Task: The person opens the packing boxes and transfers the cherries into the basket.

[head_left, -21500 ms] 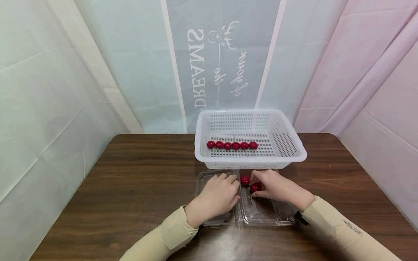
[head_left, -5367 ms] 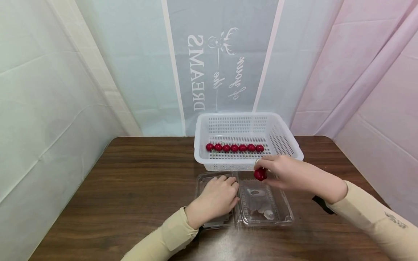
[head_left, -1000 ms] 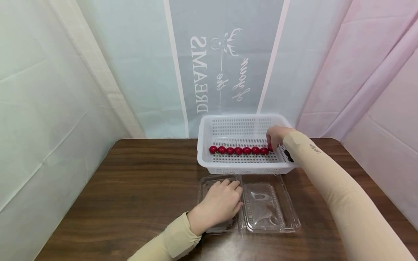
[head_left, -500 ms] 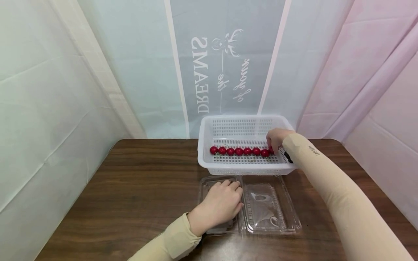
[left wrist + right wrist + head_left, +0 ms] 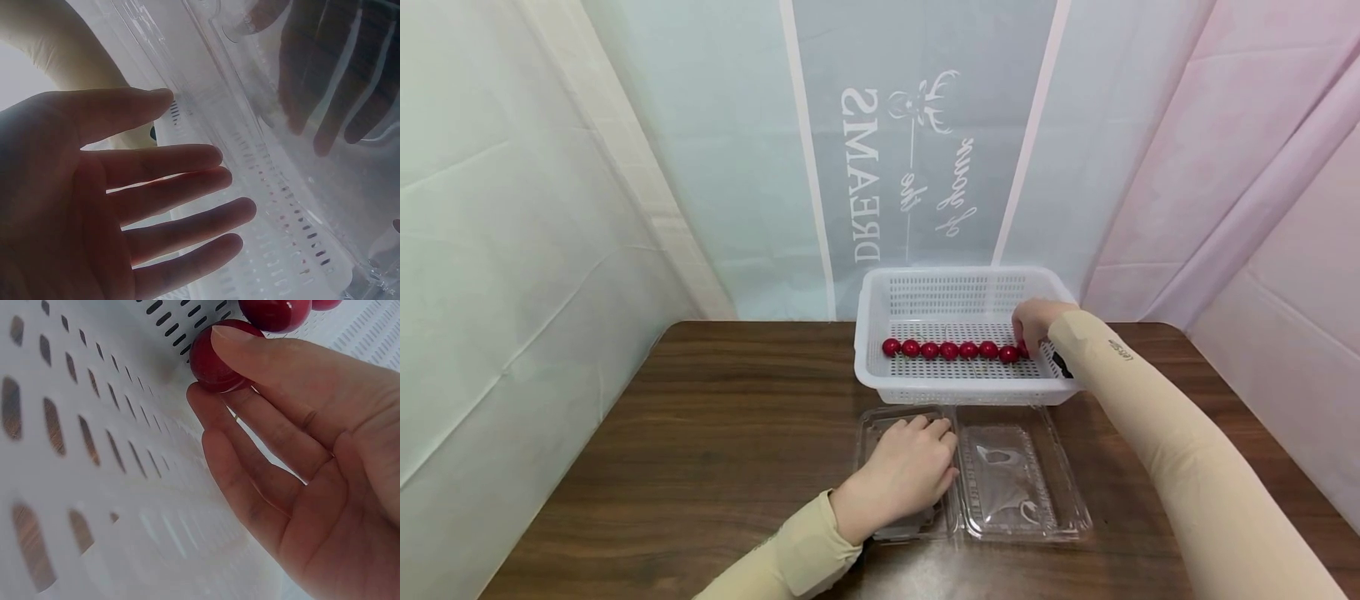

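In the head view, my right hand (image 5: 1036, 318) reaches into the right end of a white plastic basket (image 5: 955, 386). Its thumb and fingers pinch a red cherry (image 5: 215, 361) low in the basket, seen in the right wrist view close to the slotted end wall. Beside it stretches a row of glossy cherries (image 5: 950, 351) on the basket floor. My left hand (image 5: 902, 468) rests over the left half of a clear plastic clamshell box (image 5: 1071, 508) lying open. From the left wrist view, the fingers look straight and slightly spread, holding nothing.
The clamshell lies in front of the basket on a dark wood-grain table (image 5: 722, 433). A printed curtain (image 5: 760, 167) hangs behind the basket, with pale cloth along both sides.
Since the oldest frame, the cherries have left the clamshell and the basket row has lengthened rightward. My right hand carried a cherry into the basket; both hands barely move in the last second.
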Tool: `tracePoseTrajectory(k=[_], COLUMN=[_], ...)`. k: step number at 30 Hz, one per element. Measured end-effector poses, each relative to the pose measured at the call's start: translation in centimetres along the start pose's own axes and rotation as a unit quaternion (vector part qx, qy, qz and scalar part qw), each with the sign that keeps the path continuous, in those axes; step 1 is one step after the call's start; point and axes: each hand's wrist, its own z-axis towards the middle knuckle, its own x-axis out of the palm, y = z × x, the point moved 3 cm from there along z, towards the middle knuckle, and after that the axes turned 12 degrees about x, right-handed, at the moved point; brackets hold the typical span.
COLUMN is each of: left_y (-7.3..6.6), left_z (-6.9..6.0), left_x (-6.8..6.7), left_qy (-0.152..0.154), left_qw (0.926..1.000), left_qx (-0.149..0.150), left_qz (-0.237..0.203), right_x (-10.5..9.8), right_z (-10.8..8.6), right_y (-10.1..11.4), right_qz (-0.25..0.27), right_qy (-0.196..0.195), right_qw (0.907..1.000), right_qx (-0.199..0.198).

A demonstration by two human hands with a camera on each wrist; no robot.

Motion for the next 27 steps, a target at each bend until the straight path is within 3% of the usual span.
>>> tracePoseTrajectory(k=[27], left_y=[0.29], left_z=[-0.08], left_x=[0.33], left_qy=[0.0], left_qw=[1.0], left_qx=[-0.002], left_qz=[-0.006], right_x=[-0.42], right_z=[-0.59], right_y=[0.58], right_qz=[0.003], right_qy=[0.015], right_qw=[0.9999], right_qx=[0.001])
